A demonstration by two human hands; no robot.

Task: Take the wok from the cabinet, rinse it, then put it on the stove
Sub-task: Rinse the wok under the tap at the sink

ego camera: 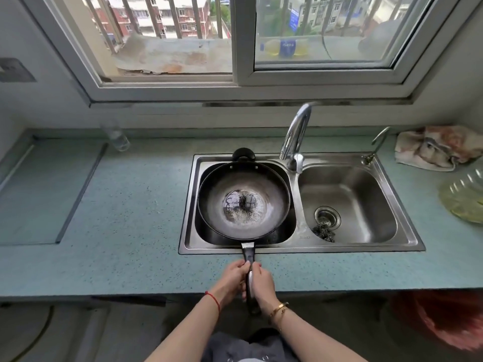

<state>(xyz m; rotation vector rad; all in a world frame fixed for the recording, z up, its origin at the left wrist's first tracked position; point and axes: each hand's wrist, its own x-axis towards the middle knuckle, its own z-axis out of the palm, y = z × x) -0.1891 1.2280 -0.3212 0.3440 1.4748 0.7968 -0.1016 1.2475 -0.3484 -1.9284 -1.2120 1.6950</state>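
Both hands point(247, 280) grip wok point(244, 202) handle – over L sink basin point(285, 239), teal counter point(130, 205)

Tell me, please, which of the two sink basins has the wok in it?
The left basin holds the wok, which both hands grip by its long handle. The right basin holds only a drain strainer and a dark scrubber.

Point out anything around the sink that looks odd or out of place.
The faucet spout is swung back toward the window, not over either basin. A steel scrubber lies beside the right basin's drain. The wok holds a shallow puddle of water.
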